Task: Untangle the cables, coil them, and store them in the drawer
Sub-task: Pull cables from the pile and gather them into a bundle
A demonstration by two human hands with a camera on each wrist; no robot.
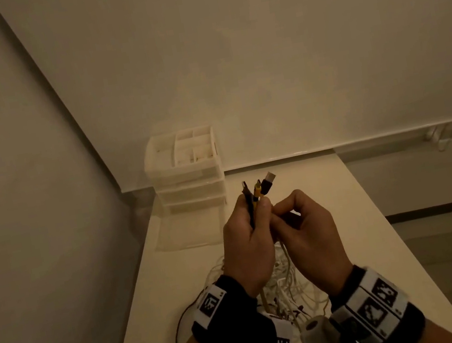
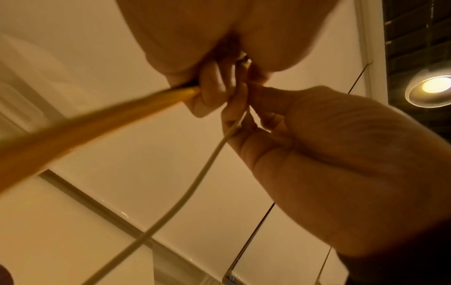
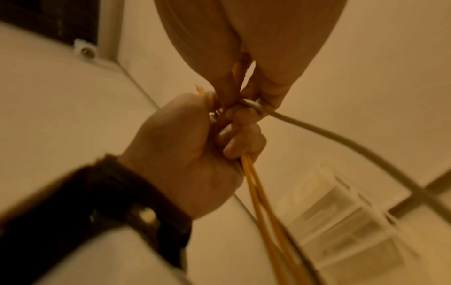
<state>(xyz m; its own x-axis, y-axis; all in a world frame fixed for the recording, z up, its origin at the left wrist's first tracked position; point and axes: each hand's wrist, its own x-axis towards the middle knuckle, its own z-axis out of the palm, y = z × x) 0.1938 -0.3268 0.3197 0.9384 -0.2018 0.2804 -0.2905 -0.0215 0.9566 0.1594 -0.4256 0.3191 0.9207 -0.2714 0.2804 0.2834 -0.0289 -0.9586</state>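
Observation:
My left hand (image 1: 252, 215) is raised over the table and grips a bundle of cable ends (image 1: 258, 191): a black USB plug (image 1: 269, 179), a yellow plug and a dark plug stick out above the fist. Right beside it, my right hand (image 1: 284, 211) pinches a pale cable (image 3: 341, 142) that touches the bundle. The left wrist view shows a thick yellow cable (image 2: 97, 119) leaving the left hand (image 2: 207, 38) and a thin white cable (image 2: 195, 183) held by my right hand (image 2: 329, 154). Two yellow cables (image 3: 261, 202) hang from the left fist (image 3: 190, 154). A tangle of white and dark cables (image 1: 294, 289) lies below.
A translucent drawer unit (image 1: 189, 174) stands at the back of the white table (image 1: 346, 210) against the wall, its lowest drawer (image 1: 189, 229) pulled out. A wall runs along the left. Floor lies beyond the table's right edge.

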